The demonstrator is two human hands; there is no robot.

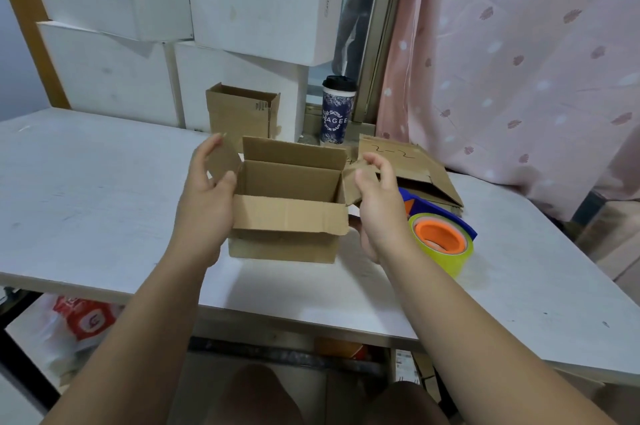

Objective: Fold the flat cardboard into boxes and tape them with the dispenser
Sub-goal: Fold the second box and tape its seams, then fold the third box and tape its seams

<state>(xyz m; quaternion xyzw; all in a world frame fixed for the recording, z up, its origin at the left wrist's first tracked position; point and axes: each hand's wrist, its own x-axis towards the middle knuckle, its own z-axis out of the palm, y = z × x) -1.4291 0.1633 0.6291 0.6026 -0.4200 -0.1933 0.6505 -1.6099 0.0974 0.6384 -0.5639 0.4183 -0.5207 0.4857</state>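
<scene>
Grip: left hand [207, 189] pinches left flap [223, 161], right hand [377, 199] pinches right flap [355, 182]
Box [287, 237]: upright on table [86, 199], top open — dispenser [440, 237] just beside
Tip: fold both flaps in level — long ones after

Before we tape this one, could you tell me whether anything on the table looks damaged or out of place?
Only small things. The box has a wrinkled near flap with a ragged right corner. The dispenser lies on its side beside the flat cardboard. Nothing is spilled.
</scene>
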